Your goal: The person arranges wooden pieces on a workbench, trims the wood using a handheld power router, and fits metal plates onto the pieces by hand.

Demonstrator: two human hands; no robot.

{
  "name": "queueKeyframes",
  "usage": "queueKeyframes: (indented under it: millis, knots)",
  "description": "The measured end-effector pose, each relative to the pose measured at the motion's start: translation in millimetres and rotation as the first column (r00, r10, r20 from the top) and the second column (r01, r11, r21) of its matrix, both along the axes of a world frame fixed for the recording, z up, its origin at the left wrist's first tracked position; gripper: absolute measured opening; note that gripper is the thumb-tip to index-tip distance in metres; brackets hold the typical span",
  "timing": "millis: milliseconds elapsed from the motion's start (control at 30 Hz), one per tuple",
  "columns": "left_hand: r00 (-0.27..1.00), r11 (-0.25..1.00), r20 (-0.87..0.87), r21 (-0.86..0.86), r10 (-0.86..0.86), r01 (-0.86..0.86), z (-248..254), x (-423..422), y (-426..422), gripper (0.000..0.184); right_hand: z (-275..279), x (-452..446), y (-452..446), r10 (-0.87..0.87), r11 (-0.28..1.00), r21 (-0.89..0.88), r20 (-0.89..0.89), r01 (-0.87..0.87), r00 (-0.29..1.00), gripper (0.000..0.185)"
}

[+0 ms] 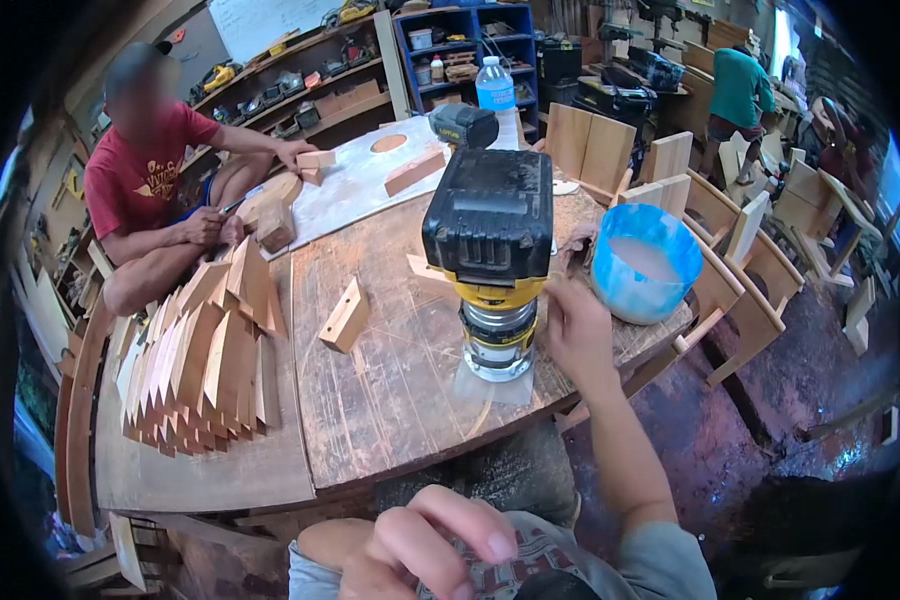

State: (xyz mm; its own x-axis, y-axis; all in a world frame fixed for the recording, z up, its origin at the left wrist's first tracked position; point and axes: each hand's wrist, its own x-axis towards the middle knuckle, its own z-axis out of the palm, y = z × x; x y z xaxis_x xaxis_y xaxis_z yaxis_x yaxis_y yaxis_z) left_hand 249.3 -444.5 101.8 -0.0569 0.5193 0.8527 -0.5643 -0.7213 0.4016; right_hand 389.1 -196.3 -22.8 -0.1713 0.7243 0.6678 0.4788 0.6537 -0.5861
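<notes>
A yellow and black router (495, 270) stands upright on the worn wooden table (370, 400), its base on a clear plate. My right hand (578, 325) is just right of the router, fingers curled near its body; whether it touches the router or holds anything is unclear. Close to the camera at the bottom, my left hand (430, 545) is raised over my lap with bent fingers, and nothing can be seen in it. Left of the router lies a small wood block (345, 316) with a hole. Another piece of wood (428, 272) lies partly behind the router.
A blue and white tub (645, 262) stands at the table's right edge. Many cut wood pieces (205, 350) are stacked at left. A person in red (155, 170) sits behind them, hands on wood. Wooden chair frames (735, 270) stand at right, and a bottle (495, 88) is behind.
</notes>
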Motion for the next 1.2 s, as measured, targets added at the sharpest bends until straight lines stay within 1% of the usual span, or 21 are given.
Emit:
queueKeyframes:
  millis: [100,167,233,267,300,400,467,500,567,600,667,800,833,900,967,1000,1033,1067,1100,1167,1200]
  knots:
    - [0.994,0.99,-0.079,0.115,-0.074,0.083,-9,-15,11,0.035,10,-27,72,-0.125,0.967,0.248,0.242,0.064,0.962,0.02]
    - [0.998,0.993,-0.014,0.103,-0.061,0.062,-4,-18,2,0.036,16,-40,107,-0.072,0.941,0.338,0.205,-0.001,0.976,0.02]
    - [0.995,0.992,0.075,0.099,0.071,-0.079,-5,-27,-12,0.039,20,-46,128,-0.08,0.944,0.33,0.233,-0.002,0.969,0.021]
    - [0.983,0.989,-0.119,-0.024,0.14,-0.143,-6,-56,-24,0.023,18,-50,136,-0.09,0.957,0.291,0.266,0.009,0.96,0.021]
    - [0.935,0.965,-0.24,0.095,0.26,-0.244,-6,-74,-9,0.029,19,-52,143,-0.11,0.966,0.257,0.305,0.03,0.946,0.022]
    - [0.752,0.84,-0.487,-0.064,0.445,-0.538,-14,-139,13,0.048,14,-51,159,-0.164,0.985,0.115,0.439,0.125,0.883,0.023]
    - [0.524,0.751,-0.732,-0.025,0.435,-0.66,-22,-193,35,0.048,11,-51,167,-0.178,0.98,0.019,0.533,0.199,0.827,0.024]
    - [0.528,0.742,-0.723,-0.032,0.445,-0.669,-31,-212,41,0.048,11,-50,172,-0.184,0.97,-0.021,0.582,0.24,0.792,0.025]
    - [0.265,0.623,-0.835,0.113,0.481,-0.774,-49,-238,51,0.035,13,-49,181,-0.175,0.946,-0.09,0.667,0.312,0.724,0.026]
    - [0.274,0.62,-0.83,0.106,0.486,-0.777,-58,-246,53,0.035,16,-48,186,-0.166,0.93,-0.118,0.707,0.347,0.688,0.026]
    - [0.073,0.592,-0.825,0.337,0.561,-0.732,-73,-256,52,0.03,19,-53,199,-0.138,0.899,-0.165,0.773,0.406,0.619,0.027]
    - [0.024,0.557,-0.782,0.421,0.622,-0.716,-90,-254,51,0.03,32,-68,225,-0.12,0.858,-0.186,0.834,0.479,0.539,0.029]
    - [0.033,0.549,-0.783,0.405,0.621,-0.731,-90,-255,49,0.03,40,-76,231,-0.138,0.867,-0.18,0.809,0.464,0.572,0.03]
    - [0.02,0.557,-0.804,0.394,0.594,-0.731,-91,-258,50,0.03,54,-85,225,-0.181,0.939,-0.12,0.627,0.324,0.758,0.028]
    - [0.014,0.551,-0.803,0.396,0.595,-0.734,-96,-261,51,0.03,29,-87,278,-0.145,0.955,-0.171,0.438,0.241,0.887,0.023]
    - [0.005,0.55,-0.801,0.406,0.598,-0.73,-98,-263,51,0.03,23,-87,295,-0.139,0.958,-0.166,0.44,0.232,0.887,0.023]
    - [0.0,0.539,-0.798,0.408,0.603,-0.737,-97,-264,52,0.03,22,-91,304,-0.034,0.929,-0.348,0.265,0.128,0.964,0.028]
    - [0.006,0.544,-0.8,0.403,0.6,-0.736,-95,-264,52,0.03,20,-94,314,0.047,0.865,-0.502,0.067,-0.007,0.997,0.034]
    - [0.013,0.549,-0.801,0.397,0.598,-0.735,-94,-263,52,0.03,22,-99,316,0.056,0.867,-0.497,0.071,-0.013,0.996,0.034]
    - [0.02,0.541,-0.794,0.395,0.607,-0.742,-95,-262,52,0.03,24,-108,321,0.08,0.772,-0.606,-0.203,-0.189,0.976,0.029]
    - [0.024,0.547,-0.79,0.401,0.612,-0.735,-96,-262,53,0.03,17,-112,331,0.14,0.766,-0.569,-0.307,-0.3,0.941,0.021]
